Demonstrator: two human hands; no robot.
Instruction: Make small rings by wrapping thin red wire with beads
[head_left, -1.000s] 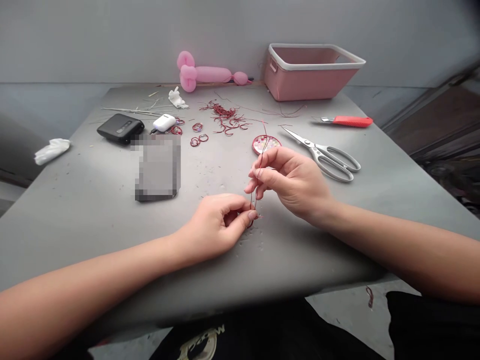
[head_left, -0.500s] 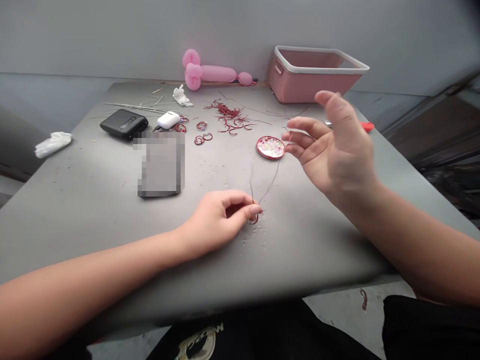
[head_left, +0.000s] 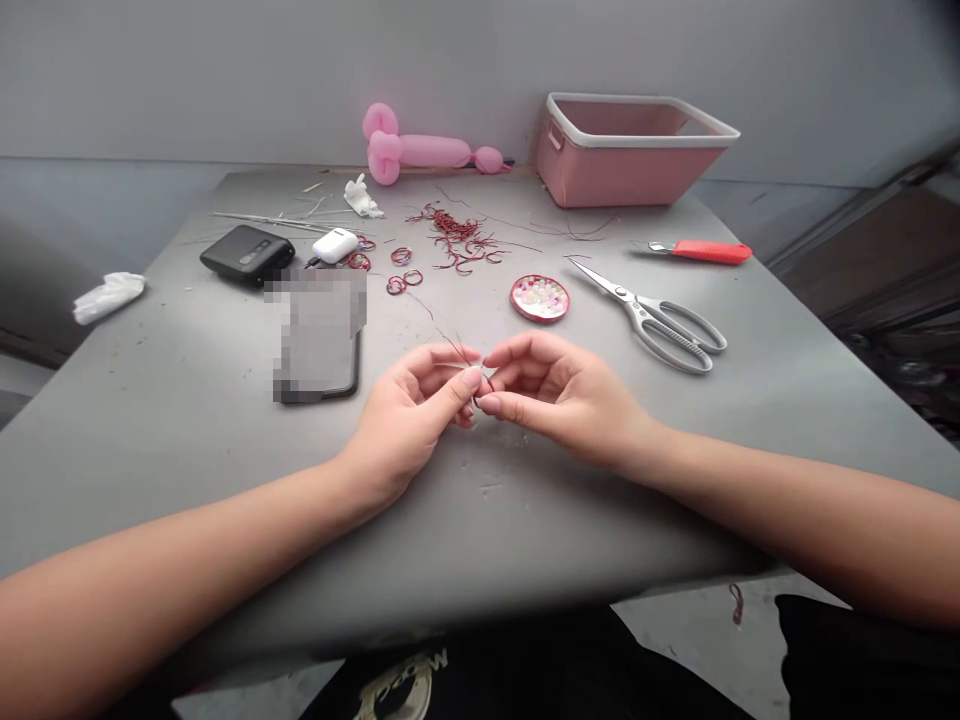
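My left hand point(head_left: 409, 415) and my right hand point(head_left: 559, 395) meet fingertip to fingertip above the middle of the grey table point(head_left: 187, 440). Both pinch a thin red wire point(head_left: 450, 345) with a small loop between the fingertips. A free end of the wire trails up and to the left from the pinch. A round red lid holding pale beads point(head_left: 540, 297) lies just beyond my right hand. Grey scissors point(head_left: 660, 320) lie to the right of the lid.
A phone point(head_left: 319, 335), a black power bank point(head_left: 246, 254) and a white earbud case point(head_left: 334, 245) lie at the left. Red wire rings point(head_left: 401, 280) and wire scraps point(head_left: 457, 235) sit behind. A pink basket point(head_left: 634, 145), a pink balloon point(head_left: 424, 152), a red-handled tool point(head_left: 705, 251) and a tissue point(head_left: 107, 297) ring the table.
My right hand swung out to the right pulling the wire, then came back to the left hand. My left hand lifted slightly off the table and moved forward; both now pinch the loop.
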